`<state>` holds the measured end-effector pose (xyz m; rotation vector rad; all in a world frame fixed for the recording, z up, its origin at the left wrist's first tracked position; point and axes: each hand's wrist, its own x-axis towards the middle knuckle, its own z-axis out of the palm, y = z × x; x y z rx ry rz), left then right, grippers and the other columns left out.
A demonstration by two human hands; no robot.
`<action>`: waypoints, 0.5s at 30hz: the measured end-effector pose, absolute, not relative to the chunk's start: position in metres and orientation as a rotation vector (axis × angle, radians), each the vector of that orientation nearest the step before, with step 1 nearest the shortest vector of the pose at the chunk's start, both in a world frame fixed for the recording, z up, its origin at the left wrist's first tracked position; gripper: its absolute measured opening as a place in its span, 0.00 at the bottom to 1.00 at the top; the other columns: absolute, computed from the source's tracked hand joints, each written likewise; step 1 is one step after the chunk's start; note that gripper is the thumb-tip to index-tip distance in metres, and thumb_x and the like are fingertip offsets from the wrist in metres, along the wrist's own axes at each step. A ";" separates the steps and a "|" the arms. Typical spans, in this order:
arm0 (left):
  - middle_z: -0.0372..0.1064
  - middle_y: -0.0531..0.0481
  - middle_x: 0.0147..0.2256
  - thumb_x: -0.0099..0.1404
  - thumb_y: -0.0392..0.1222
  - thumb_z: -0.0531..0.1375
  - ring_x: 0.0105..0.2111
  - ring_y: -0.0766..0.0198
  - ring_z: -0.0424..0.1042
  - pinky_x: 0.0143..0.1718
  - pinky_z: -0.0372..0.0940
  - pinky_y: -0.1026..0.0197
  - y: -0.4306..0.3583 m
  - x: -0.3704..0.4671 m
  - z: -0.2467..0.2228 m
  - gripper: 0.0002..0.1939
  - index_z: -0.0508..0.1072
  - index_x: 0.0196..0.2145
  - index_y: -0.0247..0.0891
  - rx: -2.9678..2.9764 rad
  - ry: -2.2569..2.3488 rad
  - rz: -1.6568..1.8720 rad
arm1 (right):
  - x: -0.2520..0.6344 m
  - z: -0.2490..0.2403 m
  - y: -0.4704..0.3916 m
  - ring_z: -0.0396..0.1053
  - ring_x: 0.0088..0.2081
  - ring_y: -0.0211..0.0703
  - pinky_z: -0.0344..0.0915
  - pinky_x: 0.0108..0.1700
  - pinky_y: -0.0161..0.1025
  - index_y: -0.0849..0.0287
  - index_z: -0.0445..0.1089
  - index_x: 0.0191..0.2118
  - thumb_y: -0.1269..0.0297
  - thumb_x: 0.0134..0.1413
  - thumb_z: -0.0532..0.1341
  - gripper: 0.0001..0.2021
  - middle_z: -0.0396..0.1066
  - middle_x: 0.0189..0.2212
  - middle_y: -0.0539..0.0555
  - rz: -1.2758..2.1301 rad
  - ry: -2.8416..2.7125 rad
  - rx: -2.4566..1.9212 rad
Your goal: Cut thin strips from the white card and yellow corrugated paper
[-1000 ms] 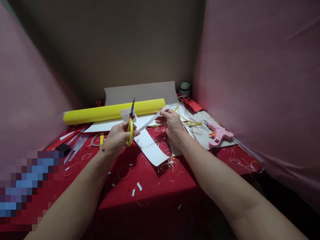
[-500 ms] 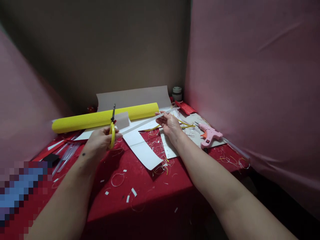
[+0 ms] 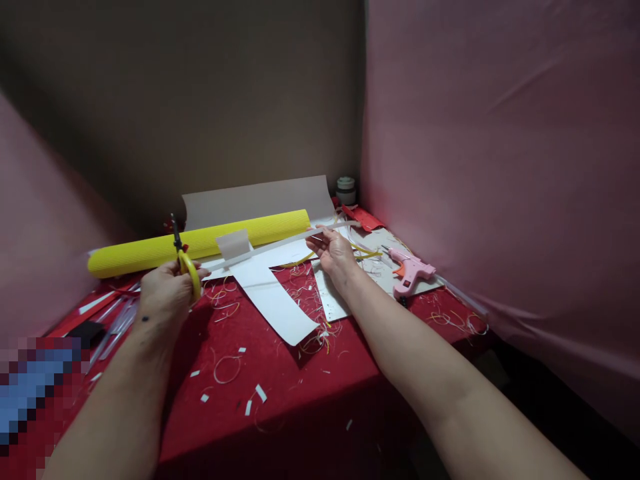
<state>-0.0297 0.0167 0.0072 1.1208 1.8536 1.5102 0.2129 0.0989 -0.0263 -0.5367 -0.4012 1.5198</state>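
My left hand [image 3: 167, 290] is closed on yellow-handled scissors [image 3: 189, 275], whose dark blades point up and away. The near end of a long, narrow white strip [image 3: 280, 241] also reaches that hand's fingertips. Farther along, my right hand [image 3: 334, 250] pinches the strip between thumb and fingers, and its far end sticks out past them to the right. The strip is held above white paper sheets [image 3: 275, 303] and passes in front of a corrugated yellow roll [image 3: 145, 255]. A small pale paper piece [image 3: 234, 247] stands up behind the strip.
A pink glue gun [image 3: 413, 270] lies on a pale board [image 3: 333, 293] at right. Behind are a lidded jar [image 3: 345, 191] and a red packet [image 3: 364, 219]. Paper scraps and thin threads litter the red cloth [image 3: 280, 373]. Clear sticks [image 3: 117, 327] lie at left.
My left hand has moved left with the scissors, away from my right hand. More of the strip now spans between the hands. The view has shifted slightly.
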 end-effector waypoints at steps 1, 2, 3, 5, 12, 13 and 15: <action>0.61 0.60 0.20 0.37 0.35 0.67 0.20 0.74 0.58 0.19 0.53 0.71 0.017 -0.031 0.007 0.20 0.69 0.31 0.35 1.104 1.837 1.523 | 0.213 -0.027 0.099 0.69 0.21 0.36 0.68 0.28 0.35 0.61 0.64 0.30 0.72 0.53 0.53 0.04 0.69 0.17 0.48 1.524 -0.393 -0.531; 0.61 0.60 0.19 0.37 0.34 0.67 0.20 0.74 0.58 0.19 0.53 0.71 0.018 -0.032 0.007 0.20 0.69 0.31 0.35 1.093 1.826 1.536 | 0.214 -0.027 0.100 0.69 0.21 0.36 0.68 0.28 0.35 0.61 0.63 0.29 0.72 0.53 0.53 0.04 0.69 0.17 0.48 1.526 -0.383 -0.527; 0.61 0.60 0.20 0.36 0.34 0.67 0.20 0.74 0.58 0.20 0.54 0.70 0.019 -0.033 0.007 0.20 0.69 0.31 0.35 1.087 1.820 1.550 | 0.214 -0.027 0.100 0.69 0.21 0.36 0.68 0.29 0.35 0.61 0.63 0.29 0.71 0.53 0.53 0.04 0.69 0.17 0.48 1.528 -0.374 -0.523; 0.61 0.60 0.19 0.35 0.35 0.68 0.20 0.73 0.59 0.19 0.54 0.70 0.021 -0.034 0.005 0.20 0.70 0.30 0.34 1.062 1.844 1.603 | 0.215 -0.027 0.100 0.69 0.21 0.37 0.68 0.29 0.35 0.61 0.63 0.29 0.72 0.53 0.53 0.04 0.68 0.16 0.48 1.531 -0.366 -0.516; 0.60 0.58 0.17 0.28 0.37 0.69 0.16 0.73 0.57 0.16 0.51 0.69 0.030 -0.038 -0.002 0.23 0.69 0.27 0.33 1.036 1.792 1.704 | 0.217 -0.026 0.102 0.69 0.21 0.37 0.69 0.30 0.36 0.61 0.62 0.29 0.71 0.54 0.52 0.05 0.68 0.15 0.48 1.538 -0.330 -0.543; 0.60 0.58 0.17 0.29 0.37 0.68 0.16 0.73 0.58 0.16 0.51 0.69 0.031 -0.039 -0.003 0.22 0.69 0.27 0.33 1.048 1.769 1.706 | 0.217 -0.026 0.102 0.69 0.21 0.37 0.69 0.31 0.36 0.61 0.62 0.29 0.71 0.55 0.52 0.05 0.67 0.15 0.48 1.538 -0.326 -0.545; 0.61 0.57 0.17 0.31 0.36 0.68 0.16 0.72 0.58 0.16 0.51 0.68 0.032 -0.040 -0.006 0.21 0.69 0.27 0.32 1.084 1.747 1.699 | 0.215 -0.026 0.102 0.70 0.22 0.37 0.69 0.32 0.37 0.61 0.61 0.29 0.71 0.55 0.52 0.05 0.67 0.16 0.48 1.544 -0.319 -0.540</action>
